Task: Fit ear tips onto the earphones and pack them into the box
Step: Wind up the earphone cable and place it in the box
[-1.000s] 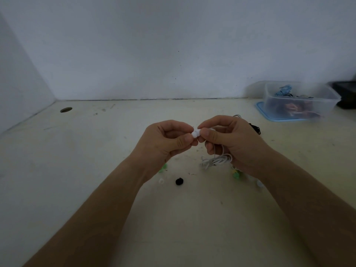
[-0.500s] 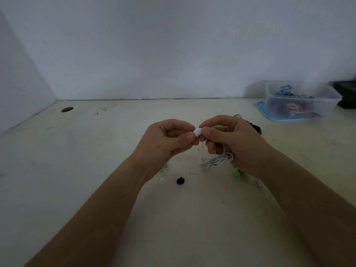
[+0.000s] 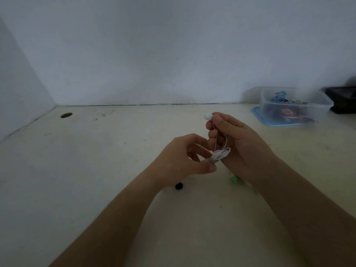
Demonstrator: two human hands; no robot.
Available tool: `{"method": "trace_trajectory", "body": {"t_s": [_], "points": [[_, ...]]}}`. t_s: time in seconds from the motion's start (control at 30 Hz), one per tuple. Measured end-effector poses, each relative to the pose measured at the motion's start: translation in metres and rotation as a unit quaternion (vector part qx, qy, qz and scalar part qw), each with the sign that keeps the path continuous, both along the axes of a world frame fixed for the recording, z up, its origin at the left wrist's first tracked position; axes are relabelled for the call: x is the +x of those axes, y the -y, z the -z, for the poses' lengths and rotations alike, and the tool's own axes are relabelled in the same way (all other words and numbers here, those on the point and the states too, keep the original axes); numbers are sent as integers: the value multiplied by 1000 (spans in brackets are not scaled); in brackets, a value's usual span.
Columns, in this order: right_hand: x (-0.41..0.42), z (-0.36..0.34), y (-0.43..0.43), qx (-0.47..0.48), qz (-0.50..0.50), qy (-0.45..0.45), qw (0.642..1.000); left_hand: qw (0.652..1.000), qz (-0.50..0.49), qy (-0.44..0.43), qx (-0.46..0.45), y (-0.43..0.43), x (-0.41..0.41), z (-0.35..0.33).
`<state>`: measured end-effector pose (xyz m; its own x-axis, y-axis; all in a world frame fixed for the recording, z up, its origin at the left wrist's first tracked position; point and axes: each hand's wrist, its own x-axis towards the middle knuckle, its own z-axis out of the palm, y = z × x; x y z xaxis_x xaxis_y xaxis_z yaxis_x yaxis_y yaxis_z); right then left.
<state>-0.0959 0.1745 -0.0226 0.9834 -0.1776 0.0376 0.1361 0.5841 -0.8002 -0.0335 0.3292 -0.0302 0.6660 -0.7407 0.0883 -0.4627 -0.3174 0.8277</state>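
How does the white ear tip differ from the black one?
The white ear tip is light, the black ear tip dark. The white one is held up by the right hand; the black one lies loose on the table, untouched. Both are small.

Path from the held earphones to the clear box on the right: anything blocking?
Nothing visible. The right hand pinches the earbud and the left hand pinches the coiled cable. Only bare table lies between them and the box, whose top looks open.
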Motion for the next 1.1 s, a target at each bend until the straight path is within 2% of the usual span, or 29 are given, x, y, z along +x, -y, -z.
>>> {"method": "trace_trajectory", "body": {"t_s": [0.13, 0.33, 0.43, 0.53, 0.73, 0.97, 1.1], "points": [[3, 0, 1, -1, 54, -4, 999, 999, -24, 4, -39, -1, 2, 0], [7, 5, 20, -35, 136, -92, 986, 986, -100, -29, -127, 10, 2, -5], [10, -1, 27, -21, 117, -114, 986, 983, -88, -26, -160, 21, 5, -19], [9, -17, 35, 30, 92, -117, 988, 978, -85, -34, -186, 40, 11, -38], [3, -48, 84, 85, 143, -124, 978, 977, -73, -22, -199, 101, 23, -55], [2, -62, 172, 58, 194, -140, 969, 981, -51, 28, -184, 201, 31, -57], [11, -63, 218, 4, 234, -138, 962, 982, -61, 72, -161, 252, 33, -61]]}}
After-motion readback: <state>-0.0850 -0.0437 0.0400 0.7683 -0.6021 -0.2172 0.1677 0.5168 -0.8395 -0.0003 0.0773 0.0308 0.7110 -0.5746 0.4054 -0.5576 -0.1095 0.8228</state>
